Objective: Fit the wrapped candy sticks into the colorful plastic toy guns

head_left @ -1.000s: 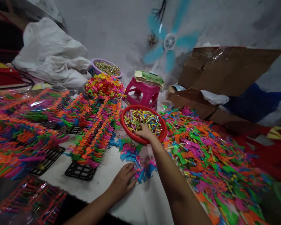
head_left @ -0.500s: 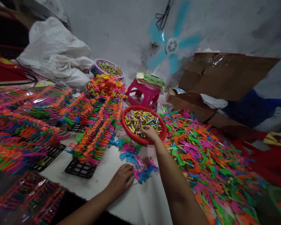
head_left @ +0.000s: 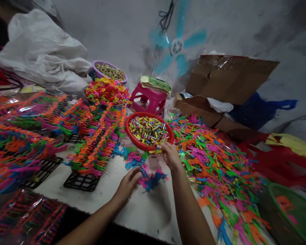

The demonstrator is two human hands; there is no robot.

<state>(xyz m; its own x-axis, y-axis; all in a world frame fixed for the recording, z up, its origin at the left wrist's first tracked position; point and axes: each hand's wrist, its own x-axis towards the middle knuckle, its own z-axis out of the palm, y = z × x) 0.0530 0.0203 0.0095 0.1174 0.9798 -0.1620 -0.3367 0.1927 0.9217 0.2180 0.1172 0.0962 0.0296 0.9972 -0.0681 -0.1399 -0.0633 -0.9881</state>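
My right hand (head_left: pixel 170 154) is closed on a few small yellow and pink tubes (head_left: pixel 158 149) at the near rim of a red basin (head_left: pixel 128 129). More of these printed, multicoloured tubes (head_left: pixel 148 131) fill the basin. On the white table, my left hand (head_left: pixel 127 187) has its fingers stretched out beside a small group of blue and pink plastic toy guns (head_left: pixel 153 180); whether the fingertips touch them I cannot tell. Other toy pieces (head_left: pixel 134 158) lie between that hand and the basin.
Toy guns stand in rows on black racks (head_left: pixel 81 182) at left. A heap of loose toy guns (head_left: pixel 209 153) spreads at right. Behind are a pink stool (head_left: pixel 149 98), a purple basin (head_left: pixel 94 66), a turning fan (head_left: pixel 177 47) and cardboard boxes (head_left: pixel 226 78). A green basket (head_left: pixel 271 197) stands at lower right.
My right hand has come out of the tubes towards me, now with several in its fingers. My left hand stays by the toy guns. The whole view has shifted.
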